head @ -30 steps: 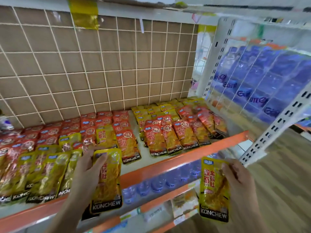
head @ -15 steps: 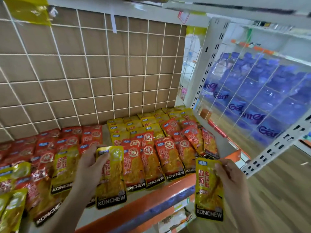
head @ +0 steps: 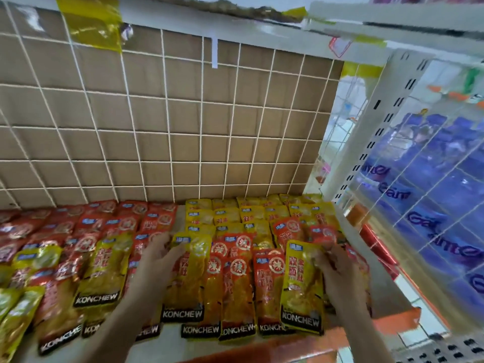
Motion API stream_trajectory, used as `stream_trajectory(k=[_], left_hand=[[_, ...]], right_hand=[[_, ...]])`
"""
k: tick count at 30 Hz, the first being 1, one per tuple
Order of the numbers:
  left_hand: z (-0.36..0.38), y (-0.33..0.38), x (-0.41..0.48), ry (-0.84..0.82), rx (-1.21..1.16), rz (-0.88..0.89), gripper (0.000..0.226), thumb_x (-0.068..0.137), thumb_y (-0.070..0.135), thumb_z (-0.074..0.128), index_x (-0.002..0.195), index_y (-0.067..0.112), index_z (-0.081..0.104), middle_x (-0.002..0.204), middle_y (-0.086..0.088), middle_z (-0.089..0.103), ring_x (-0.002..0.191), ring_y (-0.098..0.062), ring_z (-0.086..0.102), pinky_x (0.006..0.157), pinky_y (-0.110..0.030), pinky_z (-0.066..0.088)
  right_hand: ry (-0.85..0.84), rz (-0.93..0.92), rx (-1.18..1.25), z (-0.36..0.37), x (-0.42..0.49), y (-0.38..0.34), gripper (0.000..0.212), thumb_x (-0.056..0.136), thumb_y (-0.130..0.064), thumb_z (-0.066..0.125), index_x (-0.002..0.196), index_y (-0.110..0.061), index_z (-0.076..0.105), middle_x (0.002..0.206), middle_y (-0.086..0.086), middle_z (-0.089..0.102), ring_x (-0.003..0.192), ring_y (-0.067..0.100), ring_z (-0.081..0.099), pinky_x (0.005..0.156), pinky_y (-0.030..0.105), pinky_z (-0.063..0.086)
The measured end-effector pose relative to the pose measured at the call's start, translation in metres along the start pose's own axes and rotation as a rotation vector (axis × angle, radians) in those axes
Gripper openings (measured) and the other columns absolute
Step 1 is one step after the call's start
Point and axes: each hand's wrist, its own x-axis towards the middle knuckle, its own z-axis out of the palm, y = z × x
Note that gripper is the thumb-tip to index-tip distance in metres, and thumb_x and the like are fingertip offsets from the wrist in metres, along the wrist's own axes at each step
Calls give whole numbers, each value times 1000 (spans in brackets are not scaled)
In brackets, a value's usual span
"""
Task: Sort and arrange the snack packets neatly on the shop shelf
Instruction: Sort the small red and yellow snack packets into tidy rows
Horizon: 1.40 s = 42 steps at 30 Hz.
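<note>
Red and yellow KONCHEW snack packets lie in rows on the shop shelf. My left hand grips a yellow packet by its left edge, over the red packets at the shelf's front middle. My right hand holds a second yellow packet by its right edge, above the red packets at the front right. More yellow packets lie in rows at the back right. Red packets fill the back left. Yellow ones are mixed among the red at the front left.
A white wire grid over brown cardboard backs the shelf. A white slotted upright stands at the right. Behind a wire side panel are blue wrapped packs. The shelf above hangs close overhead. An orange strip edges the shelf front.
Both hands have moved forward and up over the shelf with their yellow packets. The right hand's packet was below the shelf edge and is now above the front-right red packets.
</note>
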Motion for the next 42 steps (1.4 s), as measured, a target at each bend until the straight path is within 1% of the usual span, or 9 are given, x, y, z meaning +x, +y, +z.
stream_trajectory(k=[3, 6, 13, 18, 22, 27, 33, 37, 42], left_hand=[[14, 4, 12, 23, -42, -40, 13, 90, 3, 53, 92, 12, 61, 76, -12, 65, 61, -22, 61, 58, -36, 50], [31, 3, 27, -36, -78, -67, 13, 88, 3, 57, 100, 7, 61, 85, -17, 69, 71, -30, 65, 71, -49, 53], [82, 9, 64, -88, -102, -60, 18, 88, -5, 51, 97, 7, 62, 73, -9, 66, 58, -17, 61, 52, -27, 52], [108, 6, 95, 3, 25, -22, 18, 88, -1, 54, 105, -1, 60, 90, -18, 66, 73, -28, 62, 66, -39, 56], [123, 5, 104, 37, 25, -18, 21, 89, -8, 48, 104, 4, 54, 87, -12, 62, 65, -21, 60, 45, -27, 53], [139, 0, 116, -39, 138, 26, 48, 83, -9, 50, 127, 9, 51, 107, -9, 64, 92, -24, 63, 78, -38, 56], [137, 2, 118, -119, 448, 226, 48, 84, -4, 55, 130, 12, 53, 125, -6, 59, 107, -18, 59, 88, -27, 50], [124, 7, 116, -118, 536, 304, 45, 86, 5, 59, 127, 22, 55, 125, 0, 56, 108, -15, 56, 83, -21, 46], [94, 9, 101, -89, 588, 394, 30, 88, 10, 59, 116, 20, 61, 105, 10, 58, 100, -7, 56, 75, -9, 41]], right_hand=[[-71, 28, -3, 8, 27, -1, 11, 90, -6, 56, 83, -15, 58, 70, -4, 60, 64, 8, 54, 53, 10, 39], [-152, 46, -87, 19, 58, 2, 11, 90, -10, 55, 80, -10, 58, 72, 5, 62, 68, 22, 58, 54, 18, 38], [-245, 40, -264, 52, 103, 5, 23, 90, -17, 58, 106, -1, 61, 86, 6, 61, 72, 20, 57, 47, 11, 33], [-216, 39, -182, 58, 117, -1, 21, 89, -17, 59, 104, -3, 64, 90, 13, 67, 85, 28, 63, 65, 29, 40], [-167, 78, -83, 58, 126, -2, 12, 89, -14, 59, 95, -5, 65, 79, 5, 64, 81, 23, 61, 68, 32, 46], [-244, 71, -230, 63, 132, -3, 21, 90, -21, 59, 107, -10, 63, 99, 9, 66, 95, 25, 61, 76, 30, 44], [-319, 18, -331, 67, 139, 0, 25, 87, -21, 62, 112, -15, 62, 101, 7, 67, 83, 11, 54, 49, 4, 32], [-303, -11, -334, 81, 142, 2, 25, 85, -19, 64, 109, -13, 62, 95, 7, 68, 81, 13, 56, 60, 20, 35], [-315, -92, -512, 88, 140, 4, 24, 87, -25, 62, 110, -17, 60, 100, 3, 65, 92, 17, 60, 74, 23, 42]])
